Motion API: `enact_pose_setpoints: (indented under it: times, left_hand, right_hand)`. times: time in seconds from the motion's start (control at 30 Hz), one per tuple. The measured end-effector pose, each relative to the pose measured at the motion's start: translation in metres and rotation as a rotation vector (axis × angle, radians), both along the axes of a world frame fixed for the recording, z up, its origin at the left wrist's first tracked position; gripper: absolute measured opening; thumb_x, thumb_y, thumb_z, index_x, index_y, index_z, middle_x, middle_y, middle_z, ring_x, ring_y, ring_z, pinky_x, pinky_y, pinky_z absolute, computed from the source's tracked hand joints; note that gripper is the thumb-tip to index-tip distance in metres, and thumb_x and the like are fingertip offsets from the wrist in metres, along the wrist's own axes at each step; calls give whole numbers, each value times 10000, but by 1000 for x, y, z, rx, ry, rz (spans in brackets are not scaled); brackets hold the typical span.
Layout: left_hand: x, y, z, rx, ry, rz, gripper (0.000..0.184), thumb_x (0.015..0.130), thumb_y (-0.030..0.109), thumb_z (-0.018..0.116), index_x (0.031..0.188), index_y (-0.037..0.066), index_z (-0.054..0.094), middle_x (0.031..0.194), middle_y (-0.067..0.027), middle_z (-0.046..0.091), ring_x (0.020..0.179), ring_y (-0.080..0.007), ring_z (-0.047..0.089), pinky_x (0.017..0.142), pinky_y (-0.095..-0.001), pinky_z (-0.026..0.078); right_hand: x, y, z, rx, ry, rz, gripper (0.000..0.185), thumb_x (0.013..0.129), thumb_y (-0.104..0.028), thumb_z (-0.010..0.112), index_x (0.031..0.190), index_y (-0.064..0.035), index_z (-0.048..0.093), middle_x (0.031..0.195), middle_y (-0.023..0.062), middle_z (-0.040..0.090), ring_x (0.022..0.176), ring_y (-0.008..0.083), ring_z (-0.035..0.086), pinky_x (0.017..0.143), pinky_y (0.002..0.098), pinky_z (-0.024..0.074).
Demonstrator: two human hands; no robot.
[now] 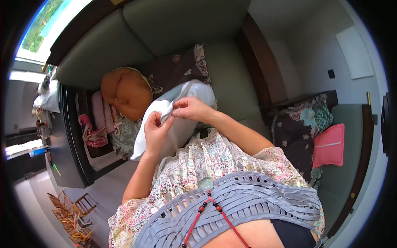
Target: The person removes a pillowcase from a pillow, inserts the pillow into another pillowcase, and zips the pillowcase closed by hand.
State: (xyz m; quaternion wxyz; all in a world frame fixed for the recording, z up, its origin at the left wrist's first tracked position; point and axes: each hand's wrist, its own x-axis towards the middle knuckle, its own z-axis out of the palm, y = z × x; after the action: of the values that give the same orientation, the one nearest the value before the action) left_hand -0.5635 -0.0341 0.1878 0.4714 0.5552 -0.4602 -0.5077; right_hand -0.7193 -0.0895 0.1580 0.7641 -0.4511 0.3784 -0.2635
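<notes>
A puffy white pillow (202, 91), apparently in a fabric cover, is held in front of my waist above the sofa. My left hand (156, 133) is closed, thumb and fingers pinching the bunched edge of the white fabric. Right beside it, my right hand (191, 109) pinches the same edge, its fingertips nearly touching those of the left. A greyish strip of cloth shows along the gathered part. Whatever lies between the fingertips, beyond the fabric, is too small to make out.
An orange round cushion (127, 93) rests on the green sofa (227, 78) with a dark floral throw (175, 72). A dark cabinet (68, 136) stands at left, folding wooden chairs (70, 211) below it. At right, a pink cushion (329, 145) lies on another seat.
</notes>
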Motion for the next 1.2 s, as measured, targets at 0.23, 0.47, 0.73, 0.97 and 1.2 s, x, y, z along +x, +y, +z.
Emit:
enact_pose_setpoints:
  times: [0.23,0.47,0.73,0.97,1.2]
  left_hand:
    - [18,5,3,-46,-122,150,210,730,53,637,677,72,435,626,69,444,542,-18,359,495,-169,316]
    - [15,-14,22,-164,-585,-2,143,728,101,610,832,7,578,644,-52,556,577,-94,497,536,-230,400]
    - [-5,-27,18,-242,-640,6,126,729,149,607,775,38,569,658,-95,560,556,-225,538,517,-308,416]
    - [-37,-32,14,-436,-878,-88,109,716,125,614,751,34,565,653,-124,555,567,-269,547,506,-323,421]
    - [-58,-34,16,-418,-762,-105,88,725,111,616,747,33,581,668,-111,577,568,-242,563,521,-303,433]
  right_hand:
    - [18,-10,2,209,-40,36,111,738,-140,633,778,-58,570,568,-12,491,433,45,394,362,192,267]
    - [19,-14,-1,-852,365,-91,135,755,-133,609,810,-17,570,626,3,539,505,73,504,407,208,378]
    - [2,-24,16,-107,256,-51,133,746,-128,545,701,-8,579,570,55,550,532,121,548,407,270,420]
    - [-15,-21,41,-694,986,-81,224,673,-171,495,723,11,616,726,210,597,698,367,583,636,431,467]
    - [-34,-23,47,-553,1101,-4,172,697,-151,475,696,-22,588,739,179,593,724,350,570,647,432,449]
